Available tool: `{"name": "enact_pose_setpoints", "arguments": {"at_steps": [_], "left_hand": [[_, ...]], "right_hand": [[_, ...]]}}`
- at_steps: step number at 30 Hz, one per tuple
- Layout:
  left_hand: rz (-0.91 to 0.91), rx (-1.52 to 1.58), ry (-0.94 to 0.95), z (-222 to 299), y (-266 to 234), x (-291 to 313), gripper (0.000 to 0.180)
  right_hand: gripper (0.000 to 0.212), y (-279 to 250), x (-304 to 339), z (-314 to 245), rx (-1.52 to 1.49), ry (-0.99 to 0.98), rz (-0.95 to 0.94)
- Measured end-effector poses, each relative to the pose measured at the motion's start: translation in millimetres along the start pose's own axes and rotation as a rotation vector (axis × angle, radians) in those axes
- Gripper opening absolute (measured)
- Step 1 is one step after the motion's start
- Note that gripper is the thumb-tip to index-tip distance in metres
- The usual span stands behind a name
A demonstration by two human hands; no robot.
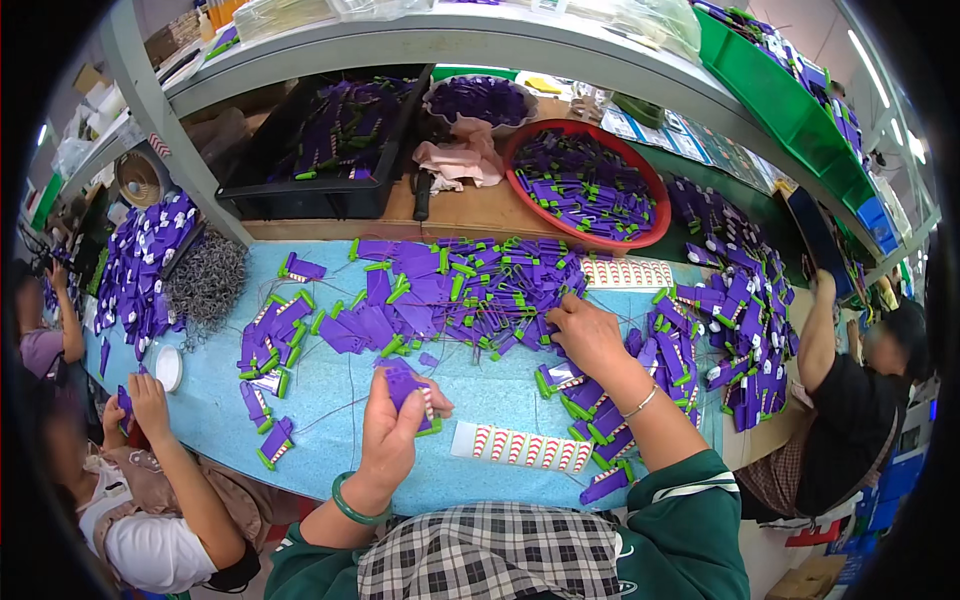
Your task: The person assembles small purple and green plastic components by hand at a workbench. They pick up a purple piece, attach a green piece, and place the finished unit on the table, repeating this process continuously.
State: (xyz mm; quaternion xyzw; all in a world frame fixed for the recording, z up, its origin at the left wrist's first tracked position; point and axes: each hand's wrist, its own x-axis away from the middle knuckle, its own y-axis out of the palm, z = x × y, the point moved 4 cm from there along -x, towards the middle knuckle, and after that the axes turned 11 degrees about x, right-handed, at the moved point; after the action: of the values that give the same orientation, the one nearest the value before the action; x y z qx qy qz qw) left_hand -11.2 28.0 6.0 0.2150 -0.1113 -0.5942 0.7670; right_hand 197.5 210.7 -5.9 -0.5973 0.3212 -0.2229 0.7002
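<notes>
My left hand (pixel 392 430) is closed around a purple plastic piece (pixel 402 382) with a green edge and a striped patch on its side. To the right, my right hand (pixel 590 338) reaches to the edge of a heap of purple and green pieces (pixel 480 290); its fingers are bent together, and what they pinch is hidden. Thin dark wires trail from the heap. Between my forearms lies a white strip (pixel 522 447) of red and yellow curved stickers. A second sticker strip (pixel 628 274) lies beyond my right hand.
Striped pieces lie at left (pixel 275 340) and beside my right forearm (pixel 600 410). A red basin (pixel 660 215) and a black crate (pixel 300 203) of pieces stand behind. A grey shelf (pixel 400 52) spans above. Co-workers sit left (pixel 165 530) and right (pixel 850 400).
</notes>
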Motion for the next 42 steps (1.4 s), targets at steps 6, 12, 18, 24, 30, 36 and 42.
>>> {"name": "enact_pose_setpoints", "arguments": {"at_steps": [6,12,18,24,30,36,42], "left_hand": [[0.041,-0.014,-0.021,-11,-11,3,0.016],[-0.180,-0.375,-0.240,-39,17,15,0.016],[-0.444,-0.688,-0.052,-38,37,21,0.012],[-0.458,-0.803,-0.056,-42,34,26,0.015],[-0.514,-0.709,-0.116,-36,41,28,0.016],[-0.475,-0.577,-0.258,-44,39,35,0.020],[-0.553,-0.686,-0.064,-48,40,31,0.022]], "right_hand": [[0.011,-12,14,7,-0.208,0.038,-0.026],[0.008,-66,41,-63,-0.736,-0.111,-0.127],[0.014,-71,55,-96,-0.589,-0.215,-0.014],[0.018,-79,57,-100,-0.478,-0.183,0.015],[0.016,-56,69,-104,-0.799,-0.051,-0.012],[0.014,-49,77,-107,-0.881,0.036,-0.069],[0.015,-51,76,-87,-0.791,-0.031,-0.181]]}}
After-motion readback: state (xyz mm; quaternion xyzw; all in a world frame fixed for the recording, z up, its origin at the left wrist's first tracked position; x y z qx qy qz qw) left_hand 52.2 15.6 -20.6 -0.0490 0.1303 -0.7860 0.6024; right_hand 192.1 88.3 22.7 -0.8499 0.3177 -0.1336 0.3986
